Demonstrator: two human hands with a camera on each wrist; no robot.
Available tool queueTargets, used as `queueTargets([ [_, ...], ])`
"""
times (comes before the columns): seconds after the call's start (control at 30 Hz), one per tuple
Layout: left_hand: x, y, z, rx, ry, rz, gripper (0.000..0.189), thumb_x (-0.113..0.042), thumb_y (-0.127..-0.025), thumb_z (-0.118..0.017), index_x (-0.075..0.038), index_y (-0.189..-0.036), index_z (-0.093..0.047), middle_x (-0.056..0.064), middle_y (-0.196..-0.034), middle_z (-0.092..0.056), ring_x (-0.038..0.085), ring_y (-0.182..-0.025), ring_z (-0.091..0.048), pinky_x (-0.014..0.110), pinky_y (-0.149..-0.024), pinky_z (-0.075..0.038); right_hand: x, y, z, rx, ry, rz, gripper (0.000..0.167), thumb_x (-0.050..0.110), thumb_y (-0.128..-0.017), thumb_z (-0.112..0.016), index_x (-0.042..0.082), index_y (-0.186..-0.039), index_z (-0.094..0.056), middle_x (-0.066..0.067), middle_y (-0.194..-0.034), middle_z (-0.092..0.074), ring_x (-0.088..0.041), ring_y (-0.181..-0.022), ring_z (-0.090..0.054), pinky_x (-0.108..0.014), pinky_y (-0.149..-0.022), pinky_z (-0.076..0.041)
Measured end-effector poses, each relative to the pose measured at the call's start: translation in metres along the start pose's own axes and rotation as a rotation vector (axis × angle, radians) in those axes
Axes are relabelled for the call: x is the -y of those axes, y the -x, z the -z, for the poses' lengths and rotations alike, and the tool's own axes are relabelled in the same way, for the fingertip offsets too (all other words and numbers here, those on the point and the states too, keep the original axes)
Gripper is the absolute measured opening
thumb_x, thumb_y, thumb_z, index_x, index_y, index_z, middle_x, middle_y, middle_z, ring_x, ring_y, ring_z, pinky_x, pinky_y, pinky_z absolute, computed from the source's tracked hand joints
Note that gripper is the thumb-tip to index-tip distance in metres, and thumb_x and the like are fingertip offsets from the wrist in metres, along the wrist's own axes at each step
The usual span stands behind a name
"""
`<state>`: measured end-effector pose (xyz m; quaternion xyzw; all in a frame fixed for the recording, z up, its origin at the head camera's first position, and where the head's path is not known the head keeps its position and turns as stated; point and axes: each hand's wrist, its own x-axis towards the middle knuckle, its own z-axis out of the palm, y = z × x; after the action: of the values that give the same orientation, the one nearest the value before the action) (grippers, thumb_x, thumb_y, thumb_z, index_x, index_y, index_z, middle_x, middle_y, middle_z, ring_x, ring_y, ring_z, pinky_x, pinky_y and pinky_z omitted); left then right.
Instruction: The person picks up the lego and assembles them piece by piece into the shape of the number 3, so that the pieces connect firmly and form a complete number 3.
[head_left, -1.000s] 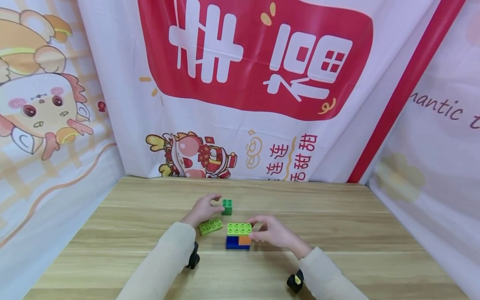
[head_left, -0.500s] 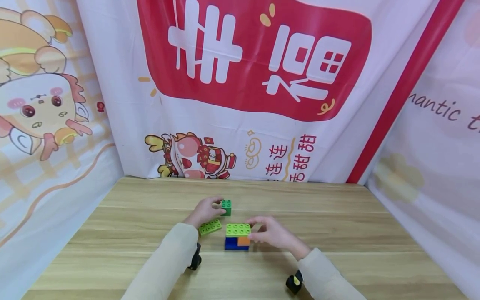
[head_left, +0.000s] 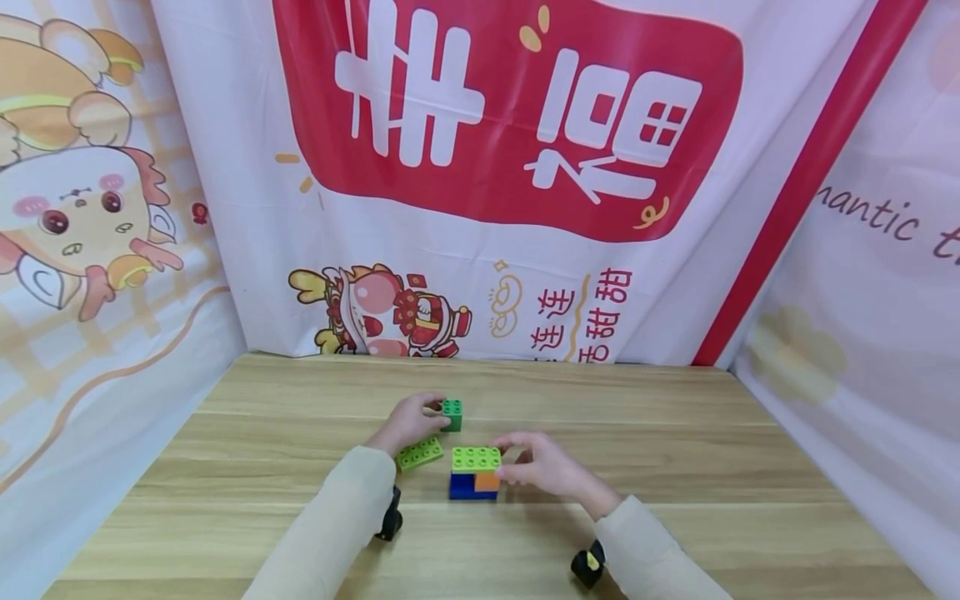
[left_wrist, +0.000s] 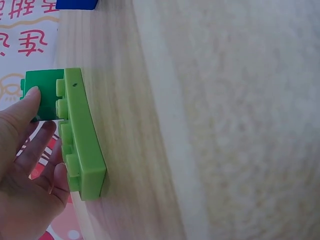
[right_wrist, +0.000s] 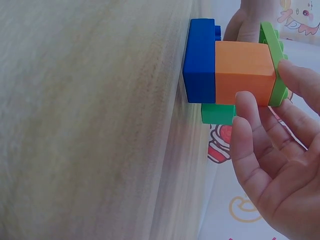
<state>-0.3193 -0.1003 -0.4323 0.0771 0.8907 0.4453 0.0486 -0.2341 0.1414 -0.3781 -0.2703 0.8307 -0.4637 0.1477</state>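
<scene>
My left hand (head_left: pixel 411 419) pinches a small dark green building brick (head_left: pixel 452 417) with studs facing up. In the left wrist view the thumb lies on that brick's side, and a loose lime green brick (left_wrist: pixel 86 145) overlaps it in front. Nearer to me stands a small stack: a blue brick (head_left: pixel 462 492) at the bottom, an orange brick (right_wrist: pixel 245 72) on its right part, and a lime plate (head_left: pixel 476 457) across the top. My right hand (head_left: pixel 546 464) holds the stack's right end, thumb and index finger at the lime plate, the other fingers curled by the orange brick.
All the bricks rest on a wood-grain table (head_left: pixel 675 467). A white printed cloth (head_left: pixel 262 275) hangs along its back edge, with more printed cloth at both sides. Black wrist cameras (head_left: pixel 588 565) sit below each forearm.
My left thumb and fingers have closed in on the dark green brick, the hand shifting slightly right. The right hand stays at the stack; the bricks stand in the same places.
</scene>
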Motion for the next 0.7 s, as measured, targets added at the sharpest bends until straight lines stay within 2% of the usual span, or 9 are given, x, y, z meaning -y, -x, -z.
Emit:
queueTargets([
  [0.33, 0.005, 0.001, 0.004, -0.029, -0.008, 0.000, 0.046, -0.023, -0.087, -0.065, -0.007, -0.129, -0.052, 0.009, -0.115, -0.057, 0.025, -0.101, -0.056, 0.040, -0.085, -0.045, -0.010, -0.004, -0.002, -0.001, -0.003, 0.006, 0.036, 0.006, -0.086, -0.064, -0.001, -0.120, -0.056, -0.013, -0.103, -0.057, -0.034, -0.071, -0.058, -0.044, -0.061, -0.050],
  [0.53, 0.005, 0.003, 0.006, -0.029, -0.012, 0.001, 0.046, -0.023, -0.088, -0.064, -0.008, -0.129, -0.052, 0.008, -0.118, -0.056, 0.023, -0.099, -0.055, 0.040, -0.084, -0.045, -0.032, -0.012, -0.002, -0.010, 0.010, 0.000, 0.037, 0.012, -0.086, -0.066, 0.006, -0.121, -0.057, -0.007, -0.104, -0.057, -0.027, -0.069, -0.058, -0.039, -0.059, -0.050],
  [0.7, 0.006, 0.004, 0.007, -0.026, -0.016, -0.006, 0.046, -0.025, -0.088, -0.064, -0.008, -0.129, -0.052, 0.006, -0.118, -0.056, 0.020, -0.094, -0.055, 0.038, -0.079, -0.046, -0.037, -0.013, -0.001, -0.007, 0.006, 0.008, 0.038, 0.016, -0.085, -0.068, 0.007, -0.120, -0.058, -0.006, -0.103, -0.057, -0.025, -0.068, -0.058, -0.038, -0.058, -0.050],
])
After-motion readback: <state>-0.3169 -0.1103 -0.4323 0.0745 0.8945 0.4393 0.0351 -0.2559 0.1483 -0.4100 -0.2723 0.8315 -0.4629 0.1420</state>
